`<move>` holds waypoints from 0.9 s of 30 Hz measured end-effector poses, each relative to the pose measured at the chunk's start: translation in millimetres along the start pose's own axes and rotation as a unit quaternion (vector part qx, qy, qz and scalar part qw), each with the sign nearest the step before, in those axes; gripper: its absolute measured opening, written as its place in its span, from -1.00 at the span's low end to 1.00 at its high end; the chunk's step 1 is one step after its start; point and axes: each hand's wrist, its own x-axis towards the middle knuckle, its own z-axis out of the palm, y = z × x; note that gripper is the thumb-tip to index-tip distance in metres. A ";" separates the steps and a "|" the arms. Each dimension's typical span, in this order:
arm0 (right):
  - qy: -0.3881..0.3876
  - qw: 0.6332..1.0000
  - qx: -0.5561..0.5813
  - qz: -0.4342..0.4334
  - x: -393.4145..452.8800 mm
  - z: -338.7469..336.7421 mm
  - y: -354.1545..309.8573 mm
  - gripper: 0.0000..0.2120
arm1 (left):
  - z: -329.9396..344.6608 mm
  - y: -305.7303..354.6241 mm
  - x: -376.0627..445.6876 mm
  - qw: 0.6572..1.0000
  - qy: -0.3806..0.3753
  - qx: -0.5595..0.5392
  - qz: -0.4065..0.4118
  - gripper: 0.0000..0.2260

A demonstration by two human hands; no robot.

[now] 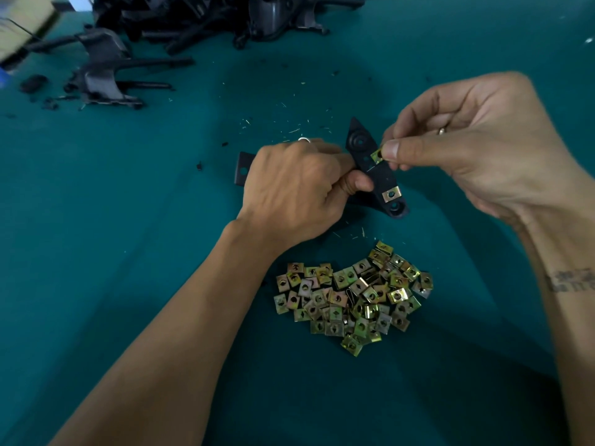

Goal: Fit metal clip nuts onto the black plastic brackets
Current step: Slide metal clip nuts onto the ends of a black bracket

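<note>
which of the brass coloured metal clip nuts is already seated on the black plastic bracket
The brass-coloured metal clip nut near the black plastic bracket's lower end. The right hand pinches another clip nut at its edge; the rest lie loose in the pile.

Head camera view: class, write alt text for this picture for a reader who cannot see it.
A person's right hand pinches a metal clip nut against the edge of a black plastic bracket gripped by the left hand; one clip nut already sits on the bracket. A pile of loose clip nuts lies nearer on the green table.
</note>
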 end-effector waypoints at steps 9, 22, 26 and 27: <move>-0.017 0.959 0.253 0.127 0.6 15.9 2.6 -0.89 | 3.2 0.9 -0.3 0.993 0.104 -0.052 -0.010 -0.48; -0.222 0.856 0.382 0.270 5.9 13.0 23.2 -0.59 | -3.3 -5.9 -2.4 0.984 0.138 -0.066 0.096 -0.50; -0.183 0.857 0.400 0.267 5.7 14.0 21.1 -0.59 | -5.5 -3.9 -3.9 0.985 0.132 -0.069 0.086 -0.58; -0.181 0.853 0.415 0.261 4.3 15.6 20.2 -0.59 | -6.4 -3.6 -3.0 0.985 0.134 -0.068 0.082 -0.60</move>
